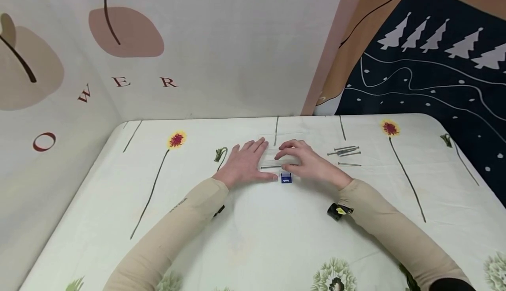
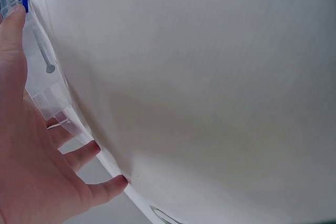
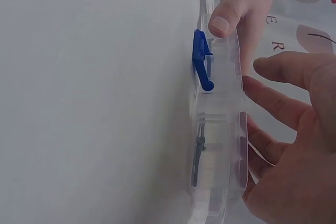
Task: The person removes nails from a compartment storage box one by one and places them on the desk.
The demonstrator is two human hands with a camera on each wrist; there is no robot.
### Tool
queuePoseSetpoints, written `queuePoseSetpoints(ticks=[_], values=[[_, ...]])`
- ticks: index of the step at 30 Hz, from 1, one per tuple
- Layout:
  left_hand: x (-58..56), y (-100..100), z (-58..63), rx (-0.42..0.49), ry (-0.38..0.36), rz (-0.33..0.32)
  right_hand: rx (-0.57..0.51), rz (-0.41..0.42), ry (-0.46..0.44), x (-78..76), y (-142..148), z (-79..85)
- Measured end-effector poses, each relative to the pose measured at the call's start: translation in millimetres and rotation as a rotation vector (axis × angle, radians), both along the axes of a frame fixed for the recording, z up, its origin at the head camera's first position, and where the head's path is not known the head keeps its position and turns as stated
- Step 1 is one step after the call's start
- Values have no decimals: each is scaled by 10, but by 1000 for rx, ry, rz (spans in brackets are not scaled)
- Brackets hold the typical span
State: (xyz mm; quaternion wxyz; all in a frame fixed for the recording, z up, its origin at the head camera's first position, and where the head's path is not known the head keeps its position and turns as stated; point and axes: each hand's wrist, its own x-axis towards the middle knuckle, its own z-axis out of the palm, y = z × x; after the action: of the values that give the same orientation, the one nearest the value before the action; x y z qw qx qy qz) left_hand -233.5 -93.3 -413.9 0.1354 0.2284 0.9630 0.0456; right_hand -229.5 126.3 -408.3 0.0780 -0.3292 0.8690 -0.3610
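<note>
A clear plastic box (image 1: 269, 157) with a blue latch (image 1: 286, 178) lies on the table between the hands. Inside its front compartment, a grey nail (image 2: 43, 52) with a round head shows through the wall. My left hand (image 1: 248, 163) spreads its fingers along the box's left side, and its thumb rests at the front edge beside the latch. Over the right part of the box is my right hand (image 1: 306, 161), its fingers bent loosely. In the right wrist view, those fingers (image 3: 283, 103) reach to the box's top side with nothing held between them.
Several loose nails (image 1: 345, 151) lie in a small pile right of the box, with one separate nail (image 1: 349, 164) just in front of them. A white cloth with printed flowers covers the table (image 1: 253, 247). Patterned fabric (image 1: 237, 62) hangs behind its back edge.
</note>
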Motion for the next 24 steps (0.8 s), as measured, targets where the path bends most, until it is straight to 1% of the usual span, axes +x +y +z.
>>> queuePoseSetpoints(ticks=[6, 12, 18, 24], values=[[4, 1, 1, -3, 0, -3, 30, 26, 28, 0, -48, -19], [3, 3, -2, -2, -1, -10, 130, 29, 45, 8, -100, -7], [-4, -10, -9, -8, 2, -10, 209, 33, 35, 7, -134, 26], [-10, -5, -11, -5, 0, -13, 218, 48, 36, 17, -124, 26]])
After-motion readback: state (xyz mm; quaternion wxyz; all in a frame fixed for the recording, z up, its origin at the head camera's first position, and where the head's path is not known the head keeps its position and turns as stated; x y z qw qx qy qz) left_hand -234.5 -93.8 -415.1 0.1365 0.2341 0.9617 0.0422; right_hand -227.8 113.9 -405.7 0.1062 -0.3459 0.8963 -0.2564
